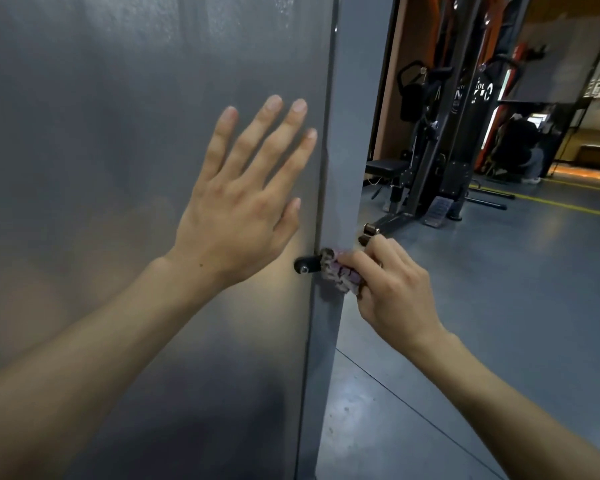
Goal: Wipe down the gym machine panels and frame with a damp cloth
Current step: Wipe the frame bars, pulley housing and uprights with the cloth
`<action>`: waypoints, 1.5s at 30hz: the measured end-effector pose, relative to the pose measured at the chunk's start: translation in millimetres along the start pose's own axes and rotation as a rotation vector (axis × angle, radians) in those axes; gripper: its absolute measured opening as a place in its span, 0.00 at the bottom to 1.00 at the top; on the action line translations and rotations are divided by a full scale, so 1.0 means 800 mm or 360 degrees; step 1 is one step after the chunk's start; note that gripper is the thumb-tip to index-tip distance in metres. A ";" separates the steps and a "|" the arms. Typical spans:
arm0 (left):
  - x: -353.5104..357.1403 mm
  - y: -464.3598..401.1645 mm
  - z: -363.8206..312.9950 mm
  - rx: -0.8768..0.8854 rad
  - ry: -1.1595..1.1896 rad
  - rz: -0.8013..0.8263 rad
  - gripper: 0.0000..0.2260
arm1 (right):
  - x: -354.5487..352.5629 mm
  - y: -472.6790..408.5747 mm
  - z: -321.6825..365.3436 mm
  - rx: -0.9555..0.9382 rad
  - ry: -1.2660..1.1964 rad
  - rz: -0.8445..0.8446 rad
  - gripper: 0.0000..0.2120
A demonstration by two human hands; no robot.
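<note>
The left hand [238,202] lies flat with fingers spread on the smooth, frosted grey panel [101,168]. Right of it, by a small black bracket [307,265], the right hand [388,289] grips a bunched, nubby purple cloth [340,273] against the matte grey frame post [347,150].

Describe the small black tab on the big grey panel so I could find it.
Start at the grey panel filling the left. Follow its right edge down to where it meets the frame post. The black tab sits there, beside the cloth in the right hand; it alone is black with a silver screw.
</note>
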State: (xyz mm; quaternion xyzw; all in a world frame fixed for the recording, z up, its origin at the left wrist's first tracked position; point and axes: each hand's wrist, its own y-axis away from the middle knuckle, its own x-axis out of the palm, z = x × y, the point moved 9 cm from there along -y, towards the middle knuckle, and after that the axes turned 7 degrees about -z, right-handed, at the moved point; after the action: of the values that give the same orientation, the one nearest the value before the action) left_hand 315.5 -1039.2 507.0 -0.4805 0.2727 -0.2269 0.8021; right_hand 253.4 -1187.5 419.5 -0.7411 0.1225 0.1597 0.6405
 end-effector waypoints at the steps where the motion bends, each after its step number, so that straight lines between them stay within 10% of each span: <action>1: 0.001 0.007 -0.003 0.0008 0.0008 0.0022 0.29 | 0.006 0.014 0.006 -0.0020 -0.0002 0.0024 0.08; 45: 0.027 0.152 -0.063 -0.0001 0.0014 0.0075 0.31 | 0.017 0.030 0.017 0.0129 -0.0009 -0.0060 0.18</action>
State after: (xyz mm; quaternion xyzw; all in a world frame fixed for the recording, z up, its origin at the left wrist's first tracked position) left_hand 311.4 -1032.2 373.8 -0.4731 0.2876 -0.2099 0.8058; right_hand 255.6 -1177.5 390.6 -0.7163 0.1129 0.1447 0.6732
